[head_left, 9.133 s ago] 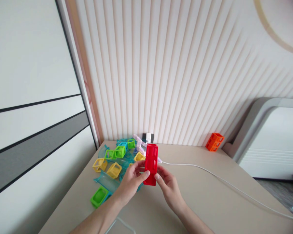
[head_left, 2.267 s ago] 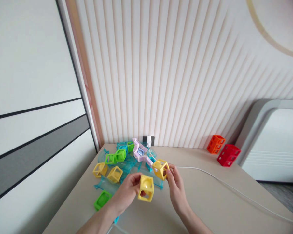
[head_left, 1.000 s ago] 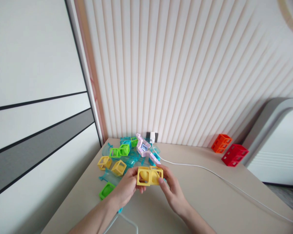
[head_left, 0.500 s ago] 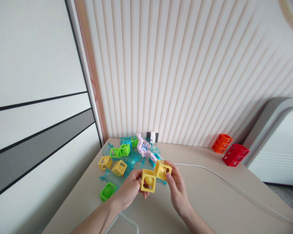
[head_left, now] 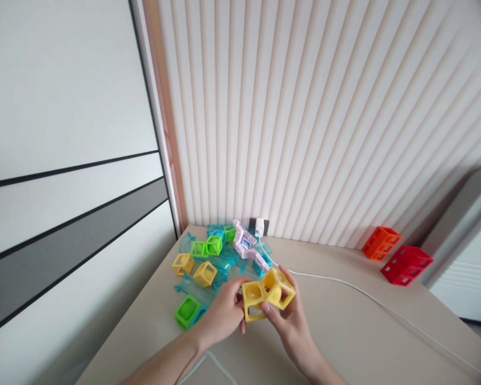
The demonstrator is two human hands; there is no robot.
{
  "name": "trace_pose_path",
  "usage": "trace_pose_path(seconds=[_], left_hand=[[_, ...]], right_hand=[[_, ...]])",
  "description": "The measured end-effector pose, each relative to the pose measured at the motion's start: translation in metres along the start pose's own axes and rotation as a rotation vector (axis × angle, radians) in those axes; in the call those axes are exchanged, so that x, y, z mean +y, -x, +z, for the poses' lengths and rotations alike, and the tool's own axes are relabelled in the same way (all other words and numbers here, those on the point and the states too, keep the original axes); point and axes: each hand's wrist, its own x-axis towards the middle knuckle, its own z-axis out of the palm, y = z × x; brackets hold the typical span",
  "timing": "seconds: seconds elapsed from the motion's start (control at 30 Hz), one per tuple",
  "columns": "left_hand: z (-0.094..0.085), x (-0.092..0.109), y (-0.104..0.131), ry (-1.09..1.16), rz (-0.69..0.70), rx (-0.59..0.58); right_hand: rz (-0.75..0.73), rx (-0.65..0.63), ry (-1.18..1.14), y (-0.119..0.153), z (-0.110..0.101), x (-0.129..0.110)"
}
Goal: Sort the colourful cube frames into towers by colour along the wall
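Two yellow hollow cube blocks are held up over the table, their edges touching. My left hand [head_left: 226,307] is closed on the left yellow cube block [head_left: 253,292], with some of its fingers hidden behind it. The right yellow cube block [head_left: 280,299] sits tilted in my right hand [head_left: 291,321], the thumb at its lower front and fingers behind. I cannot tell whether the two blocks are locked together. Beyond my left hand lie two more yellow cube blocks [head_left: 205,274] and a green cube block [head_left: 187,312] with a blue piece beside it.
Translucent teal track pieces [head_left: 222,263] are heaped at the back left, with green blocks [head_left: 214,245] and a lilac jointed piece [head_left: 244,243] on top. A white cable [head_left: 332,278] runs from a charger [head_left: 259,227]. Orange [head_left: 381,243] and red [head_left: 407,264] block stacks stand right.
Both yellow blocks have turned in my hands, and the right one is more tilted. My right thumb has moved left and lower. The view has shifted, so the table things appear further right.
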Motion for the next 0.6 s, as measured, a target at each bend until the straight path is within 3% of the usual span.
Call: trace_pose_path(seconds=[0.17,0.43,0.5,0.6], left_hand=[[-0.007,0.007,0.001,0.004,0.014,-0.007],[-0.010,0.012,0.009,0.166,-0.167,0.009],[-0.020,0.021,0.013,0.195,-0.148,-0.017],[-0.048,0.042,0.020,0.181,0.004,-0.028]], right_hand=[[-0.013,-0.010,-0.045,-0.002,-0.004,0.002],[0.009,-0.018,-0.126,-0.002,-0.001,0.001],[-0.006,0.027,-0.142,-0.005,-0.003,0.001],[-0.021,0.107,-0.158,-0.011,-0.008,0.000]])
